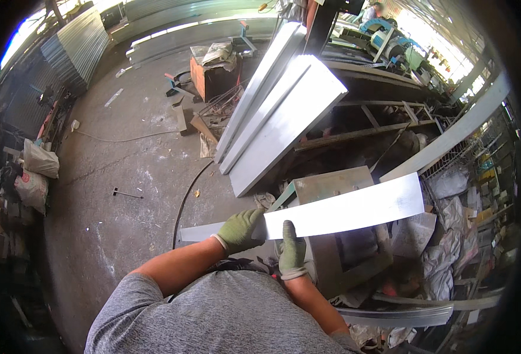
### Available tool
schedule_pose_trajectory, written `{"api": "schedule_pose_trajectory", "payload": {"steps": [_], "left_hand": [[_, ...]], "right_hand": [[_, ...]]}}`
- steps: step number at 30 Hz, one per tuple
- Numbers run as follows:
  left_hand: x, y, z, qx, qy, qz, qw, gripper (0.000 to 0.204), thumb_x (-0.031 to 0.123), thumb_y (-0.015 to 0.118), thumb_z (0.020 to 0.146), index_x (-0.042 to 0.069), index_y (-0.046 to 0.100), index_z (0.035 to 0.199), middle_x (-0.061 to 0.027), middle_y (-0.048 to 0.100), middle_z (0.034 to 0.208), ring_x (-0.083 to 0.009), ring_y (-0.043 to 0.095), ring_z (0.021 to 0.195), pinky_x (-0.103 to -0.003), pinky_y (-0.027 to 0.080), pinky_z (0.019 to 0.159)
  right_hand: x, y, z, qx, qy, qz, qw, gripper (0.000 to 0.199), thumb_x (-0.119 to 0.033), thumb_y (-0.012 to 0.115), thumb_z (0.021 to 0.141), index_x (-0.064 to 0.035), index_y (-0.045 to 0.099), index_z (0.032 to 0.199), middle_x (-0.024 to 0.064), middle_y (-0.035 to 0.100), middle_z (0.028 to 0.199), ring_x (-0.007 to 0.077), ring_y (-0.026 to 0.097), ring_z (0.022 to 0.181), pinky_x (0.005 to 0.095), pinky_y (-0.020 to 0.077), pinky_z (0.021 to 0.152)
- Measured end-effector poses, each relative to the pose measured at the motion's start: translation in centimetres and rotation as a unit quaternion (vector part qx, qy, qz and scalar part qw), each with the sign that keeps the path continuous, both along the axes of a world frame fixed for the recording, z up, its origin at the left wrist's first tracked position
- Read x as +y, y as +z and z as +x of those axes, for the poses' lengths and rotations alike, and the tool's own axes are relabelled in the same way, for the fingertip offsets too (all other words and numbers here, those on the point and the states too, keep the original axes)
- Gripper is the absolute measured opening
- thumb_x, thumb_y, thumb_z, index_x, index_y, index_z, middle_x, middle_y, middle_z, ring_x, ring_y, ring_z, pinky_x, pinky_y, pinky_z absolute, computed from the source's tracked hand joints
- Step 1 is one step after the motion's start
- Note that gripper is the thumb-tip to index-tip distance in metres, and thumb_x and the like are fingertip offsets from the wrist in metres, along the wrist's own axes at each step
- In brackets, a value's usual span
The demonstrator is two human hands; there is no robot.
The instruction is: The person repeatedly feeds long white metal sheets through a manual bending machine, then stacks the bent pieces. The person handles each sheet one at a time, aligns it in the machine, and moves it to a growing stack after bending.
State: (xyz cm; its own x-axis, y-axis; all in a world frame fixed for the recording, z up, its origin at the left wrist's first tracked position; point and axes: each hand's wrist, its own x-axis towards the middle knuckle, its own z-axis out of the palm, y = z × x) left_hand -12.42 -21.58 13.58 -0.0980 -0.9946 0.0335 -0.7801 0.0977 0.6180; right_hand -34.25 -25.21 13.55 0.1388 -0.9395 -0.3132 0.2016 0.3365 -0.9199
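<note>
A long, shiny sheet-metal strip [355, 207] lies crosswise in front of my body, its wide bright part reaching out to the right over a metal stand [332, 184]. My left hand [241, 232], in a green knit glove, is closed over the strip left of its middle. A duller, narrower length shows beyond that hand. My right hand [293, 250], gloved alike, grips the lower edge with the thumb up on the bright face. The fingers beneath the strip are hidden.
Tall folded metal panels [290, 121] lean just ahead. An orange box [200, 79] stands farther off. A hose [185, 197] and a T-shaped tool [127, 193] lie on the floor. Sacks [41, 159] line the left; scrap and plastic [449, 248] crowd the right. A person [372, 13] is far off.
</note>
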Motion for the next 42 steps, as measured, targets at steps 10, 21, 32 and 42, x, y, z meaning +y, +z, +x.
{"api": "schedule_pose_trajectory", "payload": {"steps": [10, 21, 32, 42], "left_hand": [[-12.1, -6.1, 7.1, 0.06, 0.047, -0.041, 0.996, 0.102, 0.025, 0.094, 0.083, 0.002, 0.043, 0.168, -0.0298, 0.057, 0.162, -0.0494, 0.059, 0.147, -0.053, 0.05, 0.124], [-32.9, -16.2, 17.2, 0.133, 0.064, 0.031, 0.988, 0.102, 0.015, 0.096, 0.079, 0.003, 0.045, 0.165, -0.0266, 0.054, 0.166, -0.0474, 0.055, 0.152, -0.05, 0.05, 0.127], [-42.7, -23.0, 20.3, 0.193, 0.102, 0.056, 0.974, 0.097, 0.012, 0.094, 0.082, 0.005, 0.045, 0.165, -0.0276, 0.053, 0.165, -0.0491, 0.055, 0.151, -0.051, 0.051, 0.126], [-47.7, -22.7, 20.8, 0.202, 0.127, 0.041, 0.97, 0.095, 0.011, 0.095, 0.082, 0.004, 0.046, 0.164, -0.0278, 0.054, 0.164, -0.0505, 0.057, 0.149, -0.052, 0.052, 0.124]], "right_hand": [[-6.0, -1.7, -0.1, 0.002, 0.086, 0.043, 0.995, 0.064, -0.049, 0.048, 0.125, -0.0019, 0.053, 0.168, 0.0215, 0.065, 0.162, 0.0317, 0.066, 0.145, 0.0474, 0.0525, 0.123], [-12.5, -4.0, 4.6, 0.152, -0.037, 0.208, 0.965, 0.046, -0.037, 0.064, 0.121, -0.0009, 0.072, 0.149, 0.012, 0.079, 0.141, 0.0259, 0.076, 0.126, 0.0407, 0.0617, 0.108], [-14.2, -7.4, 3.5, 0.403, 0.119, 0.144, 0.896, 0.044, -0.028, 0.068, 0.118, -0.0006, 0.071, 0.152, 0.0149, 0.078, 0.14, 0.0224, 0.073, 0.123, 0.0371, 0.0592, 0.103], [-14.2, -9.0, 3.5, 0.347, 0.081, 0.268, 0.895, 0.041, -0.031, 0.07, 0.118, -0.0012, 0.075, 0.145, 0.0119, 0.08, 0.136, 0.0205, 0.073, 0.123, 0.0361, 0.0571, 0.108]]}}
